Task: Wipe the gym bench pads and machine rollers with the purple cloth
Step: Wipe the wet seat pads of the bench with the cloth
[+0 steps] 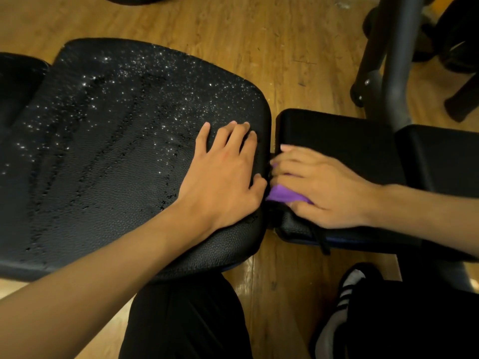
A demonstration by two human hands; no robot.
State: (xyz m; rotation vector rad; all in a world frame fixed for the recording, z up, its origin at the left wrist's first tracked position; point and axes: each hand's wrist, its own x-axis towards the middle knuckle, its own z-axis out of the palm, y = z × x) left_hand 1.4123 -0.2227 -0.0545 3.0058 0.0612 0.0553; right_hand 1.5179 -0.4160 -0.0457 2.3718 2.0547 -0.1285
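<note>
My right hand (pixel 324 187) bunches the cloth (pixel 281 194) on the small pad (pixel 337 136), at the gap. Left of that grip, my left hand (pixel 223 172) lies flat on the big pad (pixel 103 151), which is beaded wet and, I judge, mostly unwiped. No rollers seen. Beyond: wood floor (pixel 233 29), grey frame (pixel 396 60).

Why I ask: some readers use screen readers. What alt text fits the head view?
A person's right hand holds a purple cloth against the end of a small black bench pad. Their left hand rests flat on the larger pad beside it, which glistens with droplets; wooden floor lies beneath.
</note>
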